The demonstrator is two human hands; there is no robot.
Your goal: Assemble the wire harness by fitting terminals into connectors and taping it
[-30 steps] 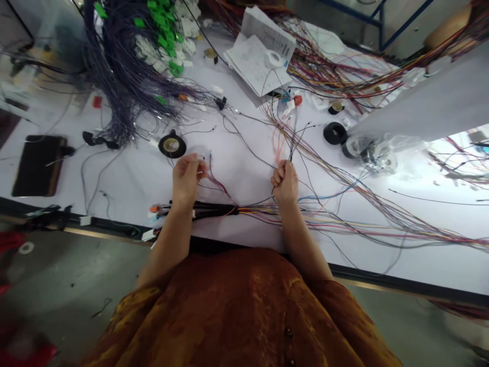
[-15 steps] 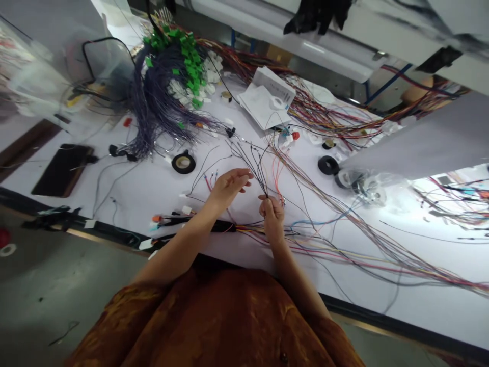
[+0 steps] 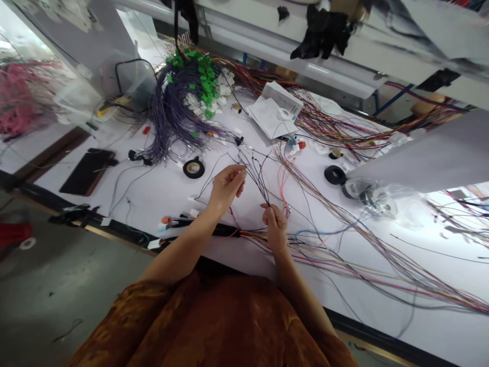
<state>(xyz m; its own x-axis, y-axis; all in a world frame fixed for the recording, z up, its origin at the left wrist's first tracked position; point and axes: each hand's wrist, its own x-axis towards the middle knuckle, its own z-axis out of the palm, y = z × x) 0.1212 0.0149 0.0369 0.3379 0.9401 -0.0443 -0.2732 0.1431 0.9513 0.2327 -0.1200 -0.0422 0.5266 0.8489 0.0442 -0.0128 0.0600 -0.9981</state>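
Observation:
Thin black wires (image 3: 262, 184) fan out upward from my right hand (image 3: 275, 226), which is closed around their lower part. Small dark terminals show at their far ends. To the left of the fan is my left hand (image 3: 228, 187), its thumb and fingers pressed together close to the outermost wires. What sits between those fingertips, if anything, is too small to make out. Just below both hands, a black-sleeved wire harness (image 3: 225, 230) lies along the table, with coloured wires coming out of its right end.
A roll of black tape (image 3: 193, 167) lies left of my hands, and another black roll (image 3: 335, 175) lies to the right. Purple wires (image 3: 168, 120) with green connectors are heaped at the back left. Papers (image 3: 273, 116) and long wire bundles lie behind. A dark phone-like slab (image 3: 87, 172) rests far left.
The view has shifted, so the table appears slightly lower and further right. My left hand's fingers have drawn together. My right hand keeps its hold on the black wires.

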